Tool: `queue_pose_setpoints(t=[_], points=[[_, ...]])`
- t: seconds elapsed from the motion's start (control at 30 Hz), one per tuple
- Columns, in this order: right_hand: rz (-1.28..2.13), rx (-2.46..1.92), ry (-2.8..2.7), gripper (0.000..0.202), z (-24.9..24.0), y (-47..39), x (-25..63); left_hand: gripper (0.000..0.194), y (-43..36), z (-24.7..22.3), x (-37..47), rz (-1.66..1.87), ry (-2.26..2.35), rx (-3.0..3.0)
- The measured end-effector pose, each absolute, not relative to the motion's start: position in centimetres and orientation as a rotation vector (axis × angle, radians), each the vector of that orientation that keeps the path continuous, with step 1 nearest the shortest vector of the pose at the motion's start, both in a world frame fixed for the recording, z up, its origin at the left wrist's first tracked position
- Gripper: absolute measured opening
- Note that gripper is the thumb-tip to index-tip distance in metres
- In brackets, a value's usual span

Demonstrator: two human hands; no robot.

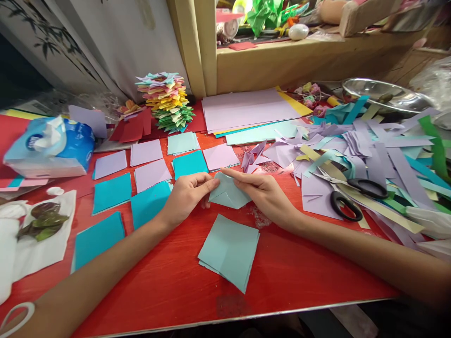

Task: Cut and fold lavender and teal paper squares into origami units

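A pale mint sheet of folding paper (230, 192), partly folded with crease lines across it, is held between both hands above the table. My left hand (192, 192) pinches its left corner between thumb and fingers. With the thumb below and the index finger stretched along the top edge, my right hand (264, 195) grips the right side. Just below lies a small stack of mint paper squares (230, 249) on the red table (299, 272). To the left are stacks of teal squares (112, 192) and lilac squares (152, 174). Folded lilac pieces (252, 157) lie beyond my right hand.
Black-handled scissors (347, 199) lie on paper strips (384, 155) at right. A tall ring of folded paper (165, 101) stands at the back, near large lilac sheets (246, 108). A tissue pack (51, 145) sits left; a metal bowl (387, 94) is back right.
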State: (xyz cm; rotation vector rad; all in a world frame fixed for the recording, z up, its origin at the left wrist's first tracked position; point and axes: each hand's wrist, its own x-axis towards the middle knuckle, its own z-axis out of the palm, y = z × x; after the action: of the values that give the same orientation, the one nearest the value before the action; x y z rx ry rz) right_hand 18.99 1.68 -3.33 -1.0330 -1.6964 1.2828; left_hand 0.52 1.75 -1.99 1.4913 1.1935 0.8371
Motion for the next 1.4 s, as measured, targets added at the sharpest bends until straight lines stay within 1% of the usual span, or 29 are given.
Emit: queue_pose_setpoints(t=[0.3, 0.53, 0.63, 0.8, 0.93, 1.03, 1.23, 1.4], points=[[1.366, -0.996, -1.681, 0.033, -3.1, 1.9, 19.0, 0.026, 2.0, -2.2, 0.4, 0.837, 1.150, 1.444], [1.540, -0.920, -1.492, 0.030, -3.3, 2.4, 19.0, 0.028, 1.9, -2.2, 0.6, 0.799, 1.179, 1.526], [1.661, -0.876, -1.411, 0.034, -3.4, 2.5, 19.0, 0.028, 1.9, -2.1, 0.7, 0.794, 1.202, 1.574], [1.740, -0.881, -1.424, 0.032, -3.2, 2.9, 19.1, 0.027, 1.8, -2.1, 0.7, 0.799, 1.222, 1.594], [1.923, -0.833, -1.409, 0.036, -3.0, 3.3, 19.4, 0.025, 1.7, -2.0, 0.7, 0.807, 1.254, 1.615], [2.015, -0.808, -1.382, 0.033, -2.9, 3.5, 19.6, 0.025, 1.6, -2.0, 0.7, 0.805, 1.275, 1.637], [2.053, -0.844, -1.347, 0.024, -2.7, 3.7, 19.7, 0.025, 1.7, -2.2, 0.7, 0.811, 1.311, 1.632], [2.018, -0.839, -1.350, 0.031, -2.7, 3.5, 19.5, 0.024, 1.6, -2.2, 0.9, 0.828, 1.327, 1.677]])
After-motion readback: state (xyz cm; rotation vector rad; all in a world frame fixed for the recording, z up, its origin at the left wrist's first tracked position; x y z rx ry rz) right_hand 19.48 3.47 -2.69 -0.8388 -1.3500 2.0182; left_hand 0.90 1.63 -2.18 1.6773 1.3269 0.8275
